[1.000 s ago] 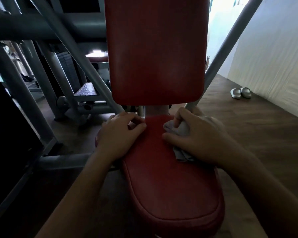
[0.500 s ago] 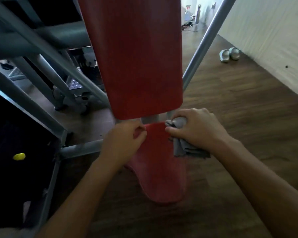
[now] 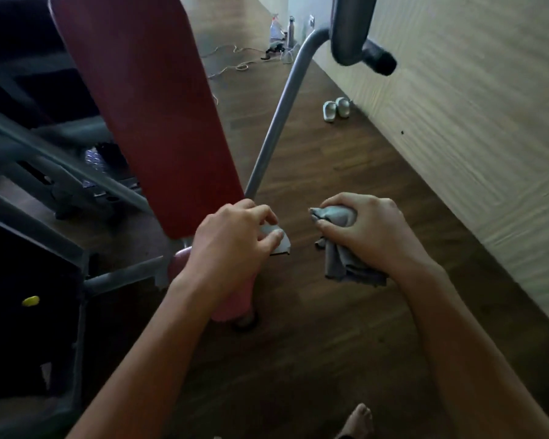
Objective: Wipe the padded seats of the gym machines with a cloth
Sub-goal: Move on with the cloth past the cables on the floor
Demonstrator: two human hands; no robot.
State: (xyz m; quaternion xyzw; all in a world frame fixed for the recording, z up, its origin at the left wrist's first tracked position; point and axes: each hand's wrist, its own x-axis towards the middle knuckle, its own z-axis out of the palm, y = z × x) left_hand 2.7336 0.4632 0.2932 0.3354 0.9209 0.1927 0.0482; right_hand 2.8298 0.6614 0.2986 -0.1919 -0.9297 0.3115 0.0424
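Note:
The machine's red back pad [image 3: 146, 115] stands tilted at upper left. Below it, only a pinkish-red strip of the padded seat [image 3: 235, 307] shows beside my left forearm. My right hand [image 3: 368, 229] grips a bunched grey cloth [image 3: 349, 267], which hangs from my fist over the wooden floor, right of the seat. My left hand [image 3: 232, 239] hovers at the back pad's lower edge. Its fingers pinch a flat grey piece of cloth [image 3: 281, 243]. Whether that piece joins the bunched cloth I cannot tell.
A grey steel tube [image 3: 276, 122] slants up to a handle with a black grip [image 3: 379, 60]. Frame bars and a dark weight stack with a yellow pin [image 3: 30, 301] crowd the left. Slippers [image 3: 336, 109] lie by the pale wall, bottles [image 3: 290, 30] and a cable beyond. A bare foot [image 3: 358, 419] shows below.
Both hands have come off the seat's back end. My right hand has carried the cloth to the right, clear of the seat. The view has swung right, and my left hand now pinches a grey piece.

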